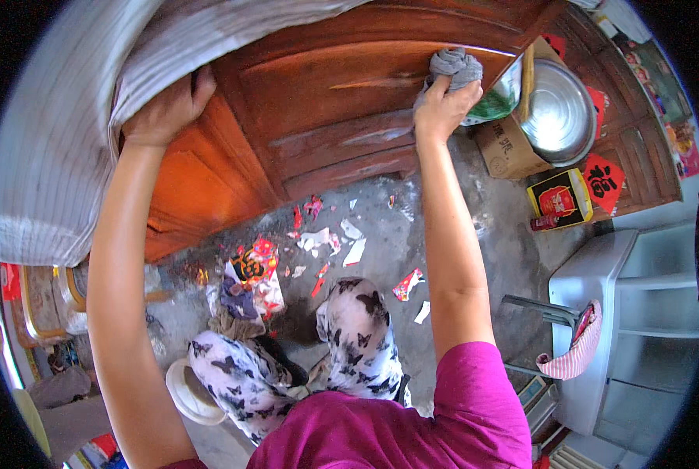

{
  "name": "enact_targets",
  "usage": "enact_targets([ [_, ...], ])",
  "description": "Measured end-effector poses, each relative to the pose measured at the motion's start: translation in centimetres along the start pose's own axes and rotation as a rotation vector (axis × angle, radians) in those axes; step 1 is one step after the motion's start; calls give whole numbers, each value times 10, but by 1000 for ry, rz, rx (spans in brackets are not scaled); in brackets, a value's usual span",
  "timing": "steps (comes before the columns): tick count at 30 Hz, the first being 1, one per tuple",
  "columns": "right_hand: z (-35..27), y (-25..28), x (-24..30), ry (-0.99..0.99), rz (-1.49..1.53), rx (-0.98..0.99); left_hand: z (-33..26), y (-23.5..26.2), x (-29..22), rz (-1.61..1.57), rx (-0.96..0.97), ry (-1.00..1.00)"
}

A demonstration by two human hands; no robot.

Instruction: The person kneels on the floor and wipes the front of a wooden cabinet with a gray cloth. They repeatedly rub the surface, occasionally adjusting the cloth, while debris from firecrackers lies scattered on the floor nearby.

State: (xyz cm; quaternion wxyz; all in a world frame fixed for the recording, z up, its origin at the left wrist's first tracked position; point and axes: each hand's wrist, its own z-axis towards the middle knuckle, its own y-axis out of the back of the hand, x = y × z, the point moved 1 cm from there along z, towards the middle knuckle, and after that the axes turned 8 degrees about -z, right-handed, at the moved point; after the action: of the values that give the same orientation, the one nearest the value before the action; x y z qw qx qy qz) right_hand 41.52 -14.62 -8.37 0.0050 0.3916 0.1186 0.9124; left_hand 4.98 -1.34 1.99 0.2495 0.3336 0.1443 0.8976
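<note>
In the head view, the right hand (447,111) has its fingers closed around a bunched grey cloth (456,67), which is pressed against the front of a wooden cabinet (326,102) near its upper edge, toward the right end. The cloth bulges above the knuckles in soft, twisted folds. The left hand (162,116) lies at the cabinet's left part, its thumb side toward the wood; a draped striped cloth (48,133) covers most of its fingers, so how far they are open or what they grip cannot be told.

The cabinet is reddish-brown wood with raised rectangular panels and moulded edges, glossy orange on the left, with pale, dull streaks across the lower front. The draped cloth is thin, whitish grey and finely lined. Torn paper scraps (355,252), white and red, lie flat and curled on the rough grey floor (517,254), beside a crumpled red-and-yellow sheet (257,262). To the right, a round, shiny metal basin (559,109) leans by a brown cardboard box (507,148). Close to the box stands a yellow-and-black carton (560,197), just beside a red diamond-shaped paper (603,184).
</note>
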Motion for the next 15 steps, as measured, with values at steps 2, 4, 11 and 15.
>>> enact_targets([
  [2, -31, -15, 2, 174, -121, -98, 6, 0, -3, -12, 32, 2],
  [4, -71, -22, 32, 233, -83, 23, 2, 2, -1, -46, 66, 19],
  [11, -132, -7, 89, 211, 188, 563, 0, -13, -5, -197, 84, 116],
  [15, -169, 1, 117, -193, 521, 652, 3, 0, -3, -185, -95, 64],
])
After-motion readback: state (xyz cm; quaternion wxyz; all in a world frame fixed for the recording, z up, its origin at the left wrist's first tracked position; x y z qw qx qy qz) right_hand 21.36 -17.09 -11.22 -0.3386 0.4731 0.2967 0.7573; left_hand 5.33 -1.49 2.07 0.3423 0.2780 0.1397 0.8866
